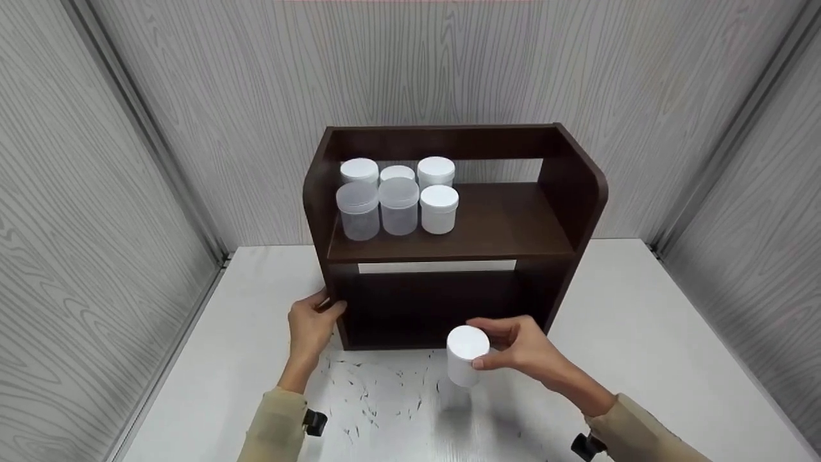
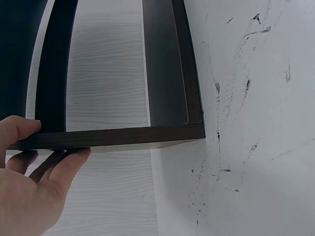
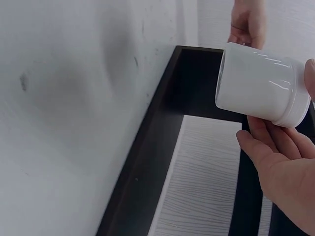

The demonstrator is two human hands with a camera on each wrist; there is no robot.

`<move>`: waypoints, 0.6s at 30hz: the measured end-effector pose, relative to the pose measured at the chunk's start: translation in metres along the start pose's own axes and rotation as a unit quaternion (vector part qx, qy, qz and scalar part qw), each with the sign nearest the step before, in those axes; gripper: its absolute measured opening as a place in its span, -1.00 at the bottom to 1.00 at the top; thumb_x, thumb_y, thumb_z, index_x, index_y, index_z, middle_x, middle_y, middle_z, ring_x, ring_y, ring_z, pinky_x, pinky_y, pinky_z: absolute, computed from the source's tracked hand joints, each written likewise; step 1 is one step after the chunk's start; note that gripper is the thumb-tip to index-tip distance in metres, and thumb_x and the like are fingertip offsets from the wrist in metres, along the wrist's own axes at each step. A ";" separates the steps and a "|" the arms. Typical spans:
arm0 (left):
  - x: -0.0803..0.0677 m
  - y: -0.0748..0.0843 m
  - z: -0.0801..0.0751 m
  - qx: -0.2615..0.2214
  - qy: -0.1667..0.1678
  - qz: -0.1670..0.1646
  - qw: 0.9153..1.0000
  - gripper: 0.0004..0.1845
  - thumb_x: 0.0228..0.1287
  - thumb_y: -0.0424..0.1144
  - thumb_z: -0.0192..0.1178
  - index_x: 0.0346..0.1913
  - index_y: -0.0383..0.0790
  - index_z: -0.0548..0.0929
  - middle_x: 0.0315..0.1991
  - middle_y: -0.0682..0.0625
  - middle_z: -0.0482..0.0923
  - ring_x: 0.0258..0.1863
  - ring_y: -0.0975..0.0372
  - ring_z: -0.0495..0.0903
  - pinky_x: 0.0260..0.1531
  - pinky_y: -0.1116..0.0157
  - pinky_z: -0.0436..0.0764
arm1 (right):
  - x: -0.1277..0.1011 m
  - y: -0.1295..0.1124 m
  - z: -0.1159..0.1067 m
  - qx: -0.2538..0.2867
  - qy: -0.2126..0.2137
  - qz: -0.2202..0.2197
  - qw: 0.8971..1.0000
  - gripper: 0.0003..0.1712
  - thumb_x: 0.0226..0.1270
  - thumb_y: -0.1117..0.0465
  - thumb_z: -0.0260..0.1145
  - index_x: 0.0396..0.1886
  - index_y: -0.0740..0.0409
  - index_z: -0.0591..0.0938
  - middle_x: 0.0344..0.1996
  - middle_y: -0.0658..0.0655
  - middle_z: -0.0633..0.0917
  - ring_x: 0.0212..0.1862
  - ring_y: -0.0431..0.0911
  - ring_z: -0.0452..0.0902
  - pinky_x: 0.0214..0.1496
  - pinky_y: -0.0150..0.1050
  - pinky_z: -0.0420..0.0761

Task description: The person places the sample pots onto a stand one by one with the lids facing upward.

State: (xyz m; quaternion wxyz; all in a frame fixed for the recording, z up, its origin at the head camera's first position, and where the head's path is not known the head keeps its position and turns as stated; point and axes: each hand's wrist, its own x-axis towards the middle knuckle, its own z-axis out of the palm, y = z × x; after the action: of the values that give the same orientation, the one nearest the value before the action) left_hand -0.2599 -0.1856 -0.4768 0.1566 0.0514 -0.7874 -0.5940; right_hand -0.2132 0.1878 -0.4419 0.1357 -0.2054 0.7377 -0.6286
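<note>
A dark brown wooden shelf unit (image 1: 564,192) stands on a white table (image 1: 641,333). My right hand (image 1: 523,350) grips a white lidded jar (image 1: 466,355) just above the table, in front of the shelf's lower opening; the same jar (image 3: 258,89) shows upright in my fingers (image 3: 275,152). My left hand (image 1: 312,324) holds the shelf's left side panel near its base, thumb in front and fingers behind the panel edge (image 2: 113,136). Several white and translucent jars (image 1: 397,196) stand together on the left of the upper shelf.
Grey wood-grain walls close in on three sides. Black scuff marks (image 1: 372,391) cover the table in front of the shelf. The right part of the upper shelf board (image 1: 513,221) is bare, and the lower compartment (image 1: 430,308) looks dark inside.
</note>
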 end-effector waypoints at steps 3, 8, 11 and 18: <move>0.000 0.000 -0.001 0.000 -0.001 0.006 1.000 -0.45 0.35 -0.34 0.35 0.33 -0.53 0.55 0.23 -0.37 0.62 0.16 -0.13 0.69 0.08 0.10 0.70 | 0.000 -0.012 -0.003 0.002 0.002 0.003 1.000 -0.16 0.07 0.35 0.67 0.37 0.46 0.55 0.20 0.34 0.70 0.25 0.12 0.65 0.22 -0.18 0.66; 0.000 -0.001 0.000 0.002 0.000 0.015 1.000 -0.45 0.35 -0.34 0.35 0.33 -0.54 0.55 0.22 -0.39 0.62 0.15 -0.14 0.69 0.05 0.12 0.72 | -0.001 -0.030 -0.007 -0.002 0.009 0.006 1.000 -0.14 0.07 0.34 0.69 0.37 0.46 0.55 0.20 0.33 0.70 0.26 0.12 0.64 0.19 -0.16 0.68; 0.000 0.000 0.001 -0.001 0.000 0.020 1.000 -0.46 0.34 -0.35 0.34 0.32 -0.55 0.56 0.21 -0.40 0.62 0.15 -0.15 0.69 0.04 0.11 0.73 | -0.001 -0.039 -0.009 -0.010 0.014 0.007 1.000 -0.15 0.05 0.34 0.69 0.37 0.45 0.56 0.17 0.32 0.72 0.24 0.10 0.66 0.17 -0.18 0.69; 0.000 0.000 0.001 0.002 0.007 0.014 1.000 -0.49 0.32 -0.37 0.35 0.29 -0.54 0.59 0.19 -0.40 0.64 0.13 -0.14 0.70 -0.01 0.19 0.74 | 0.000 -0.062 -0.013 -0.024 0.026 0.007 0.999 -0.16 0.04 0.33 0.70 0.35 0.44 0.58 0.14 0.28 0.74 0.20 0.05 0.69 0.15 -0.20 0.69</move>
State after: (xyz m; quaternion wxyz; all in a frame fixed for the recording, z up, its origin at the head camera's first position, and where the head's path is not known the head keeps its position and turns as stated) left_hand -0.2601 -0.1845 -0.4771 0.1704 0.0445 -0.7884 -0.5894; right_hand -0.2108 0.1912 -0.3791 0.1159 -0.1869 0.7572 -0.6151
